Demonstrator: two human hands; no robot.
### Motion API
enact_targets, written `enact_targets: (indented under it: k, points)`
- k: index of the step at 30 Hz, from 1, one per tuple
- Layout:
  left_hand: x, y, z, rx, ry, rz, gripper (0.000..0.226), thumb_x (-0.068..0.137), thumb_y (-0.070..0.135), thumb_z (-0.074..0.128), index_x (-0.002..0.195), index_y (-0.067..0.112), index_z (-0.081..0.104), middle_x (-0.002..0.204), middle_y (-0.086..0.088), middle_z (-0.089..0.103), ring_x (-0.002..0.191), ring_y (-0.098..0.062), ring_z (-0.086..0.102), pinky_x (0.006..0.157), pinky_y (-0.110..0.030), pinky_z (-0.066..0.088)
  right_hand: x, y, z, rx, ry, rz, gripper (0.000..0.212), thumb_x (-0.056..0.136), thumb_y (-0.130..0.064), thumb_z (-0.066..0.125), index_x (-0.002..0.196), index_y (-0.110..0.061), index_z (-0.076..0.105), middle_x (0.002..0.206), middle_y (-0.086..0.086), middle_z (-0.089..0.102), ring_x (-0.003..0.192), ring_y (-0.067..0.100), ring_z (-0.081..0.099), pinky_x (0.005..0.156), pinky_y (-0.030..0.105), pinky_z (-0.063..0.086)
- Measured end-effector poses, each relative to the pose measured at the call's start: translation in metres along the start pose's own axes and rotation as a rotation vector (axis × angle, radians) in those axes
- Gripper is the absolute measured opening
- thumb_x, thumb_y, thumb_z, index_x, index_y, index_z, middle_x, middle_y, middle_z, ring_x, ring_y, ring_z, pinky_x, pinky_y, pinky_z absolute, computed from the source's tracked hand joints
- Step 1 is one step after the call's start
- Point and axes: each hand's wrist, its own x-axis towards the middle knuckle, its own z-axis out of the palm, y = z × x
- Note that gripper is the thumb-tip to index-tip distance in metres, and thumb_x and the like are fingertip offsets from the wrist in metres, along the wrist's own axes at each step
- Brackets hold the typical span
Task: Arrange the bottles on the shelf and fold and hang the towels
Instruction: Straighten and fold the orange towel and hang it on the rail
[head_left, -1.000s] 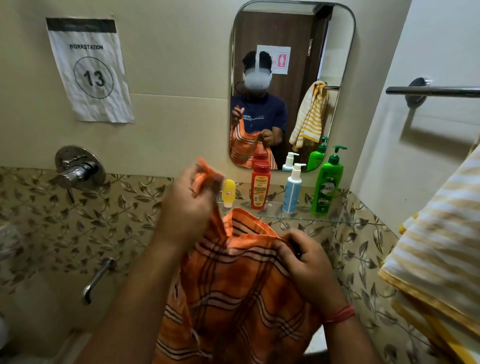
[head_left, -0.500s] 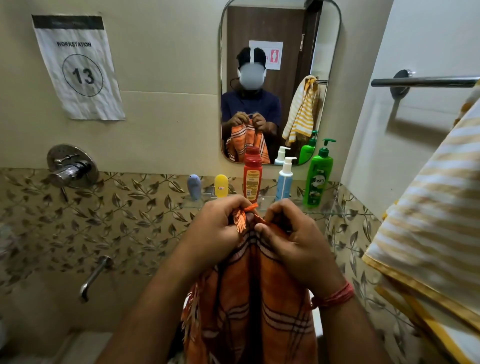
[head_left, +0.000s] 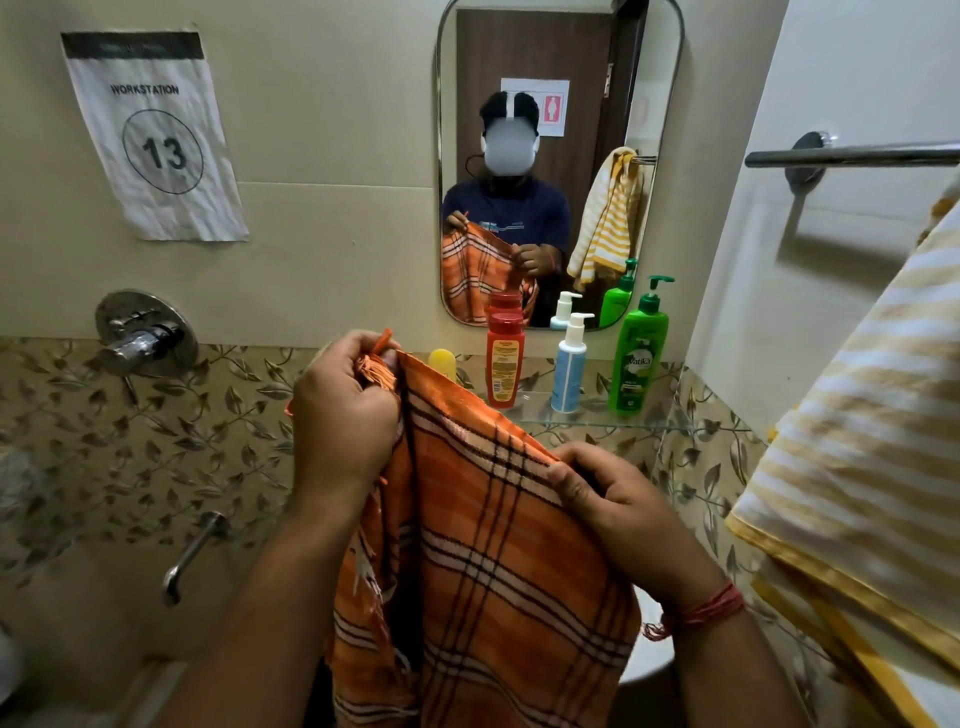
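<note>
The step in hand looks like the folding of the orange checked towel (head_left: 498, 545), which hangs in front of the person, below the front edge of the glass shelf (head_left: 597, 423). The left hand (head_left: 343, 410) pinches the fringed corner, raised higher, with its fingers curled round the bunched tassels; the right hand (head_left: 618, 506) grips the top edge lower down, thumb over the cloth. On the shelf stand a yellow bottle (head_left: 443, 362) partly behind the towel, then the red bottle (head_left: 505, 358), the blue pump bottle (head_left: 570, 366) and the green pump bottle (head_left: 640, 353) near the right end, seemingly already in a row. The towel bar (head_left: 852, 154) on the right wall carries a yellow striped towel (head_left: 857, 441), though where it drapes over lies out of view. Next, I judge, the two corners should be levelled and brought together, then the folded towel hung on the bar's bare part.
</note>
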Motion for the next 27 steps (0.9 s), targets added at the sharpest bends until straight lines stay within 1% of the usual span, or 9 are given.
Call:
enact_targets:
  k: [4, 7, 10, 12, 15, 17, 20, 24, 27]
  points:
    - [0.007, -0.005, -0.001, 0.010, 0.068, 0.019, 0.010, 0.098, 0.016, 0.062, 0.103, 0.022, 0.069, 0.094, 0.001, 0.070, 0.088, -0.019, 0.067, 0.072, -0.029, 0.052, 0.008, 0.006, -0.006, -0.119, -0.003, 0.029, 0.018, 0.092, -0.040, 0.065, 0.094, -0.022, 0.066, 0.089, 0.001, 0.067, 0.084, 0.020, 0.066, 0.077, 0.050, 0.055]
    - [0.013, -0.010, -0.003, 0.011, 0.108, 0.000, 0.012, 0.098, 0.018, 0.062, 0.106, 0.023, 0.069, 0.097, 0.001, 0.070, 0.089, -0.019, 0.067, 0.074, -0.032, 0.055, 0.013, 0.013, -0.008, -0.222, 0.008, 0.034, 0.016, 0.087, -0.035, 0.072, 0.089, -0.021, 0.063, 0.085, 0.001, 0.068, 0.080, 0.018, 0.066, 0.073, 0.046, 0.056]
    - [0.018, -0.014, -0.003, 0.001, 0.128, -0.025, 0.013, 0.098, 0.020, 0.061, 0.106, 0.028, 0.067, 0.097, 0.003, 0.070, 0.090, -0.016, 0.067, 0.073, -0.029, 0.055, 0.018, 0.020, -0.006, -0.243, 0.034, 0.029, 0.019, 0.082, -0.036, 0.077, 0.083, -0.025, 0.061, 0.082, -0.005, 0.068, 0.074, 0.007, 0.064, 0.068, 0.032, 0.055]
    - [0.020, -0.016, -0.001, 0.011, 0.124, -0.026, 0.012, 0.098, 0.020, 0.061, 0.105, 0.028, 0.067, 0.097, 0.004, 0.069, 0.089, -0.013, 0.066, 0.070, -0.023, 0.051, 0.022, 0.021, -0.002, -0.180, 0.026, 0.017, 0.021, 0.080, -0.046, 0.074, 0.082, -0.030, 0.061, 0.084, -0.011, 0.067, 0.075, 0.005, 0.063, 0.065, 0.025, 0.053]
    - [0.023, -0.019, 0.003, 0.034, 0.126, -0.033, 0.012, 0.098, 0.019, 0.061, 0.106, 0.024, 0.069, 0.097, 0.003, 0.070, 0.089, -0.013, 0.066, 0.068, -0.019, 0.048, 0.029, 0.023, 0.005, -0.067, 0.048, 0.012, 0.025, 0.086, -0.053, 0.063, 0.084, -0.028, 0.063, 0.081, -0.002, 0.066, 0.077, 0.015, 0.063, 0.071, 0.038, 0.053]
    - [0.026, -0.022, 0.003, 0.029, 0.137, -0.052, 0.011, 0.098, 0.019, 0.061, 0.106, 0.023, 0.069, 0.098, 0.002, 0.070, 0.090, -0.015, 0.066, 0.069, -0.022, 0.051, 0.034, 0.028, 0.006, -0.073, 0.083, 0.024, 0.022, 0.091, -0.047, 0.060, 0.084, -0.027, 0.065, 0.080, -0.003, 0.066, 0.077, 0.015, 0.063, 0.072, 0.039, 0.052]
    - [0.031, -0.029, 0.001, 0.036, 0.145, -0.065, 0.012, 0.098, 0.018, 0.061, 0.105, 0.021, 0.069, 0.098, 0.001, 0.070, 0.091, -0.018, 0.067, 0.073, -0.028, 0.054, 0.041, 0.040, 0.004, -0.250, 0.035, -0.001, 0.020, 0.091, -0.040, 0.063, 0.087, -0.021, 0.068, 0.080, -0.005, 0.064, 0.076, 0.005, 0.058, 0.068, 0.028, 0.047]
    - [0.033, -0.031, 0.004, 0.034, 0.184, -0.062, 0.012, 0.098, 0.013, 0.060, 0.106, 0.018, 0.069, 0.101, 0.000, 0.070, 0.095, -0.018, 0.066, 0.073, -0.017, 0.048, 0.046, 0.064, 0.011, -0.406, 0.045, -0.001, 0.014, 0.096, -0.025, 0.062, 0.094, -0.011, 0.067, 0.088, 0.002, 0.057, 0.083, 0.013, 0.054, 0.070, 0.023, 0.041]
    - [0.035, -0.026, 0.007, 0.028, 0.214, -0.056, 0.014, 0.098, 0.013, 0.061, 0.107, 0.020, 0.068, 0.103, 0.002, 0.069, 0.097, -0.014, 0.065, 0.074, -0.010, 0.046, 0.050, 0.079, 0.024, -0.469, 0.070, 0.045, 0.006, 0.097, -0.012, 0.055, 0.095, -0.016, 0.059, 0.090, -0.001, 0.056, 0.084, 0.016, 0.053, 0.069, 0.026, 0.038]
